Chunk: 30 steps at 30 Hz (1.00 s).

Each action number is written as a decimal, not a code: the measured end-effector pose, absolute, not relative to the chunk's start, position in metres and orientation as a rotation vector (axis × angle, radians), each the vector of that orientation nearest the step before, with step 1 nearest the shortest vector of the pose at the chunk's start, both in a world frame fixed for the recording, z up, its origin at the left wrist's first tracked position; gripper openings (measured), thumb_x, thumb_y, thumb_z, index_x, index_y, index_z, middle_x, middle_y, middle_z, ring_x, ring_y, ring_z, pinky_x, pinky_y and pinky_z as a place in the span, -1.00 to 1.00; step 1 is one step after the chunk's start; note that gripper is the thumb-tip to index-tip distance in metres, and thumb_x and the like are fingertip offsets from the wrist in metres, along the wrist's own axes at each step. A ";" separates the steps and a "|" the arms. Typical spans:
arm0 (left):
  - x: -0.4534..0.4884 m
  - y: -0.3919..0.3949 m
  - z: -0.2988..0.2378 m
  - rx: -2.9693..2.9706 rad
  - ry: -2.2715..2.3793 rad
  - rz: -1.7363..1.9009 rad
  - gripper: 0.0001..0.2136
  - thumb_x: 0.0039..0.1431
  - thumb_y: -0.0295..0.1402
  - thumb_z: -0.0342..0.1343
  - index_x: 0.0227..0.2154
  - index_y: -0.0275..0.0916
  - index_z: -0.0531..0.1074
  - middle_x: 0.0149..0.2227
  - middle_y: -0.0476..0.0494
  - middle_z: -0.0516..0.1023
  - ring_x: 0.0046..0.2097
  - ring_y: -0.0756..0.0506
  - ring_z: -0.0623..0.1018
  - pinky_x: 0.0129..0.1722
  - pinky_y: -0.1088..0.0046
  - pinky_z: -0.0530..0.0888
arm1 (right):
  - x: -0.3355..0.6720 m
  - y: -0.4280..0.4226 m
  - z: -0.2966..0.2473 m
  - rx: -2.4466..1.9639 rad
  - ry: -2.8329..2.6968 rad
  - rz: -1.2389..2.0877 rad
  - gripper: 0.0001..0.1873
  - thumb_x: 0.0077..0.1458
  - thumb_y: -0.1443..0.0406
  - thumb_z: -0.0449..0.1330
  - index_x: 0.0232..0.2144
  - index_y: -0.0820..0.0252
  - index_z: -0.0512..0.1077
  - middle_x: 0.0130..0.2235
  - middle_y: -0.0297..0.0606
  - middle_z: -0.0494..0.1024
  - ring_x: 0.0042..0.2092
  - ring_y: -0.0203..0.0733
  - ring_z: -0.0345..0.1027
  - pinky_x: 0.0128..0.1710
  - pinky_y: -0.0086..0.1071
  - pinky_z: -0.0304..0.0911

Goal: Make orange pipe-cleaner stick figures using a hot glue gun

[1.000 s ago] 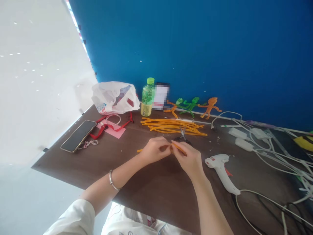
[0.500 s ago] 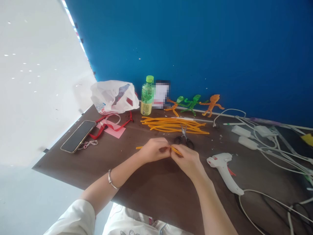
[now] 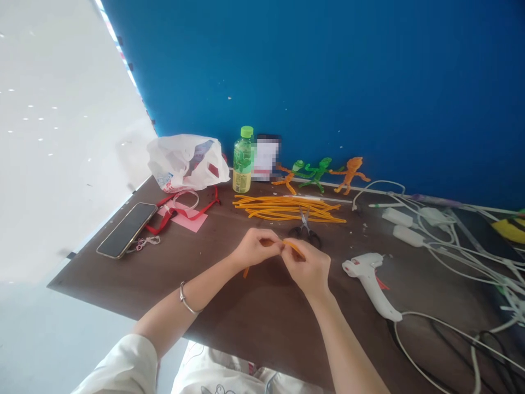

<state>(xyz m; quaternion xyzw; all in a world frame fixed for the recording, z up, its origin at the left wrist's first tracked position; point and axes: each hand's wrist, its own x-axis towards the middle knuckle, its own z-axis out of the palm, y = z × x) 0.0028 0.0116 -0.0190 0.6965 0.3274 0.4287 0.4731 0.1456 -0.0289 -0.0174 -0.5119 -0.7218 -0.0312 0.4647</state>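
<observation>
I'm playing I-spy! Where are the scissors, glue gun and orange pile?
Scissors [image 3: 304, 221]: head view, on the blades.
Glue gun [image 3: 374, 288]: head view, on the handle.
Orange pile [image 3: 287, 209]: head view, on the middle strips.

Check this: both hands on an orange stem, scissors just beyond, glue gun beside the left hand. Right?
Not quite: head view shows the glue gun beside the right hand, not the left hand. The orange stem and scissors are as you say.

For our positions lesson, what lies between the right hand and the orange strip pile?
In the head view, the scissors: tips overlapping the strip pile, handles just beyond the right hand.
</observation>
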 end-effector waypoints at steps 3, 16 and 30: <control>0.003 0.012 -0.020 1.746 0.836 1.106 -0.88 0.01 -0.41 0.07 -0.51 -0.30 0.48 -0.47 -0.10 0.51 -0.41 0.01 0.46 -0.40 0.52 0.39 | 0.150 -0.025 -0.016 -1.225 -1.771 0.069 -0.84 0.03 0.42 0.09 -0.34 0.16 0.44 -0.39 -0.26 0.54 -0.40 -0.26 0.42 -0.41 -0.44 0.33; -0.002 0.013 -0.030 2.386 0.607 1.635 -0.75 0.06 -0.54 0.05 -0.16 -0.25 0.38 -0.21 -0.20 0.45 -0.17 -0.03 0.47 -0.18 0.45 0.47 | 0.143 -0.032 -0.005 -1.179 -1.511 0.511 -0.93 0.04 0.30 0.14 -0.39 0.17 0.40 -0.36 -0.22 0.45 -0.38 -0.23 0.37 -0.45 -0.38 0.34; -0.001 0.009 -0.027 2.382 0.776 1.628 -0.77 0.07 -0.51 0.05 -0.17 -0.25 0.32 -0.17 -0.23 0.40 -0.12 -0.07 0.45 -0.15 0.38 0.47 | 0.142 -0.031 -0.005 -1.205 -1.391 0.604 -0.95 -0.02 0.31 0.18 -0.46 0.16 0.45 -0.39 -0.26 0.47 -0.35 -0.23 0.37 -0.39 -0.39 0.35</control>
